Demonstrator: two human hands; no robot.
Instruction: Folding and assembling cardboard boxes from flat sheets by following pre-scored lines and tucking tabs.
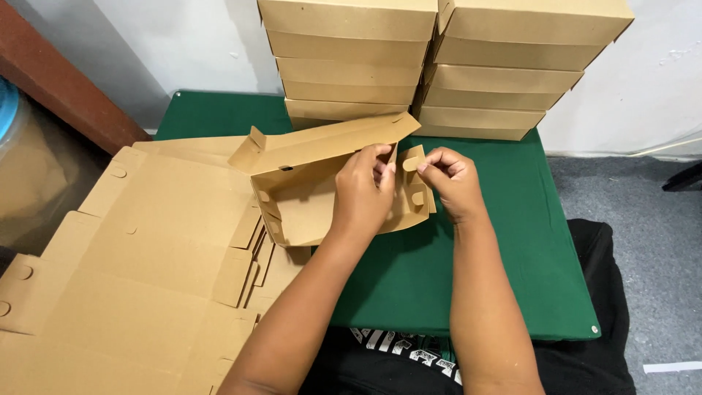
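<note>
Head view: both hands pinch the right end of a half-folded brown cardboard box (307,183) on the green table (512,241), its long axis running left-right. Left hand (363,192) grips the end wall; right hand (450,179) nips the tab. Flat cardboard blanks (139,263) lie left; folded brown boxes (439,66) are stacked behind.

Plain brown cardboard, matt and faintly fibrous, makes up the half-folded box (307,197) pinched by the bare left hand (363,192) and right hand (452,183), and the same dull kraft board shows in the flat blanks (146,263) over the bench's left edge and the finished boxes (439,66) stacked along its far edge. Under them lies a green cloth cover (468,271), soft, smooth and unshiny. At the far left corner runs a dark reddish wooden rail (66,88) with a low sheen.
</note>
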